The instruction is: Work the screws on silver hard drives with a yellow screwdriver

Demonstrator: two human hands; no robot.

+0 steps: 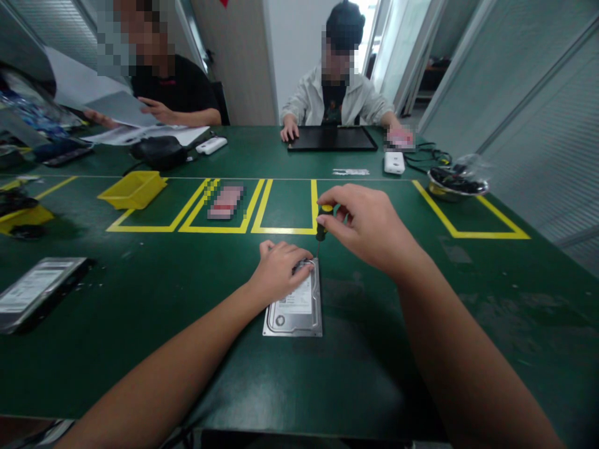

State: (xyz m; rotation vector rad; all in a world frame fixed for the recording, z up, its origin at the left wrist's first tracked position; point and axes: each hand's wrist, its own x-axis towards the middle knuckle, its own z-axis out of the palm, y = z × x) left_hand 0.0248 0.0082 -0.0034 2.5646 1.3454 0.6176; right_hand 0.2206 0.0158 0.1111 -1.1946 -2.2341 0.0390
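A silver hard drive (299, 315) lies label up on the green table in front of me. My left hand (282, 269) grips its far end, with the fingers curled over the top and covering part of the label. Between the fingertips of my right hand (362, 221) is a screwdriver (321, 232) with a black and yellow handle. The screwdriver points down, and its thin tip meets the far right corner of the drive. Whether a screw sits under the tip is too small to tell.
Another hard drive (40, 287) lies at the left. Beyond are a yellow tray (133, 190), a blurred pinkish item (226, 202) and a bowl of dark parts (456, 184). Across the table, one person holds papers (103, 103); another touches a black panel (332, 138).
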